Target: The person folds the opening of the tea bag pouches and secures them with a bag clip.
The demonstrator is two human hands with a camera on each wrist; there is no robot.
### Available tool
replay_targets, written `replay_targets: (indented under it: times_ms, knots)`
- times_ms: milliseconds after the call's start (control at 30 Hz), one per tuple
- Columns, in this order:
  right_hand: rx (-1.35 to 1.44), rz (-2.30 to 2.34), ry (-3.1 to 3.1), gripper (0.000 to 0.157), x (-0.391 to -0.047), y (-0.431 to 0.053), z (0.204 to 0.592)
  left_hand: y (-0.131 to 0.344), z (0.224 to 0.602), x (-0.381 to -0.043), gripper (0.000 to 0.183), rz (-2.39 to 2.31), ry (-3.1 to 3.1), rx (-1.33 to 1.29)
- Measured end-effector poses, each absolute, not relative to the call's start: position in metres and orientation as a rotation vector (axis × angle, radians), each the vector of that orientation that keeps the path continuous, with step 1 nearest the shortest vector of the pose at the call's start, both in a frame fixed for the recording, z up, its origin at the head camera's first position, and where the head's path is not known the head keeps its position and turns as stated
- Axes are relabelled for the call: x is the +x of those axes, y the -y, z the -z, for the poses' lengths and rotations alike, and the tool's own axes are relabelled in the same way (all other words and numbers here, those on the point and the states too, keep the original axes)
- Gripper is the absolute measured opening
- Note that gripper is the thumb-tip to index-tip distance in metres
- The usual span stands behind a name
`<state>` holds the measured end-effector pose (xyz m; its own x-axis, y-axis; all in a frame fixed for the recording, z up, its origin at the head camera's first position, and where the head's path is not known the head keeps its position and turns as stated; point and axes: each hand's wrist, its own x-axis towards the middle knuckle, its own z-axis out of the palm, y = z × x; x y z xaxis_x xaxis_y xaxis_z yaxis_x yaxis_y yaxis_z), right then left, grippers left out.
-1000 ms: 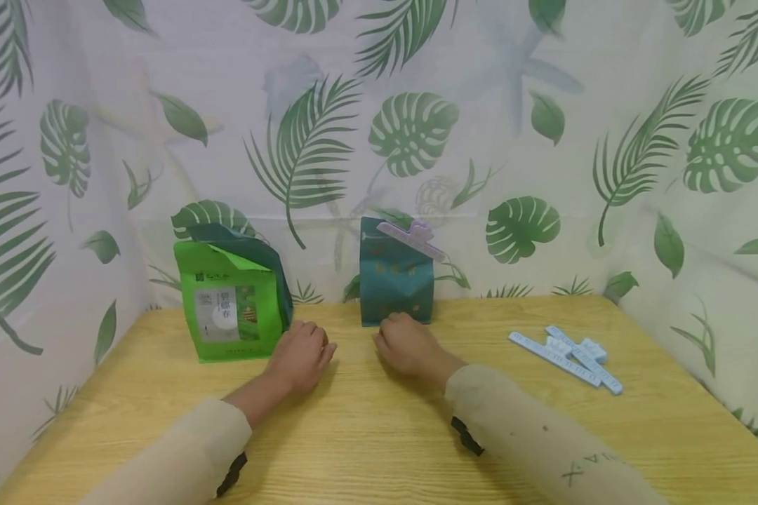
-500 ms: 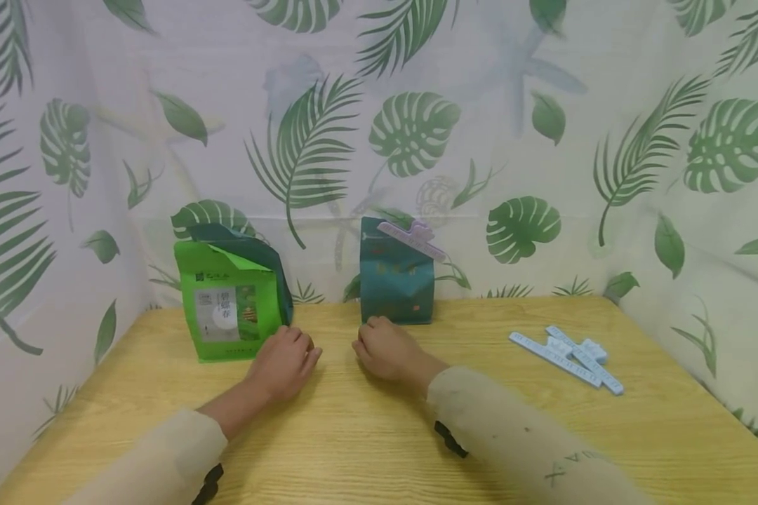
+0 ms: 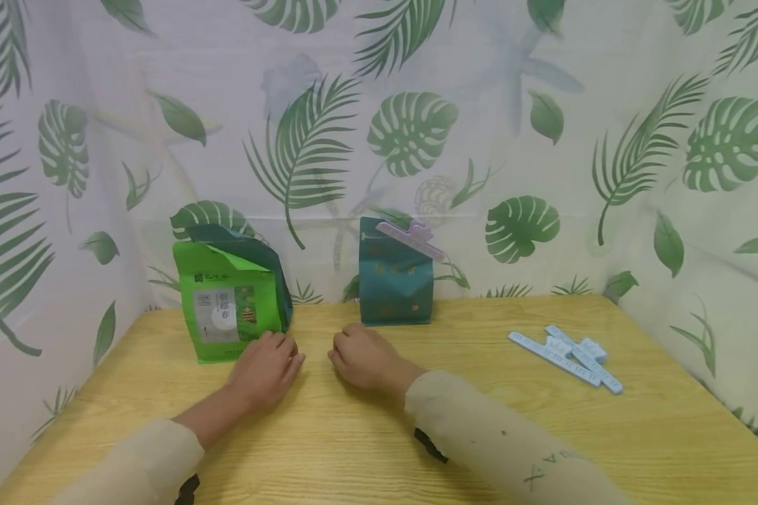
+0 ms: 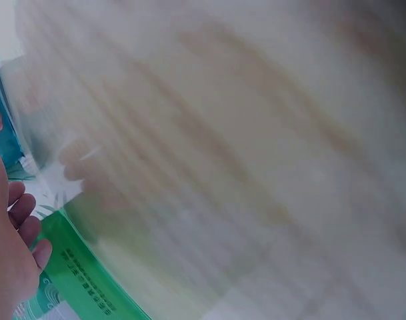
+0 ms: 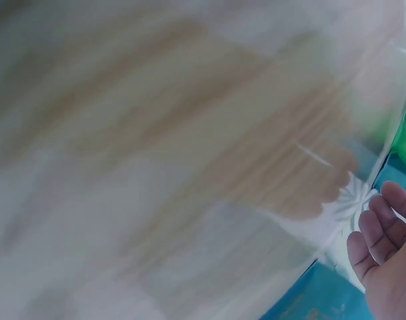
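Observation:
My left hand, fingers loosely bent, rests on the table and overlaps the lower right corner of a bright green tea bag. A dark teal bag stands just behind that one, mostly hidden. Also idle, my right hand lies in front of another teal bag, whose top carries a slanted lilac sealing clip. Nothing is held in either hand. In the left wrist view the green bag shows beyond the left fingers; the right wrist view shows relaxed right fingers above a teal surface.
Two light blue sealing clips lie crossed on the right of the wooden table: a front clip and a rear clip. A leaf-patterned cloth hangs around the back and both sides.
Both hands have slid left and slightly toward the body across the table, the right one away from the base of the teal bag. Bags and clips stay where they were.

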<state>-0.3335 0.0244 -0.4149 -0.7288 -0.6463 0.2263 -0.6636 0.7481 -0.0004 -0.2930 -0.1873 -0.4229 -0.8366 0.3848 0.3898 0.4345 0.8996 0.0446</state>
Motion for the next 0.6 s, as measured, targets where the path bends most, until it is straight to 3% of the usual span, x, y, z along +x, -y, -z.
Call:
replay_targets:
  times_ms: [600]
  knots:
    - [1.062, 0.074, 2.743, 0.034, -0.314, 0.024, 0.411, 0.227, 0.428, -0.285, 0.019, 0.139, 2.67, -0.556]
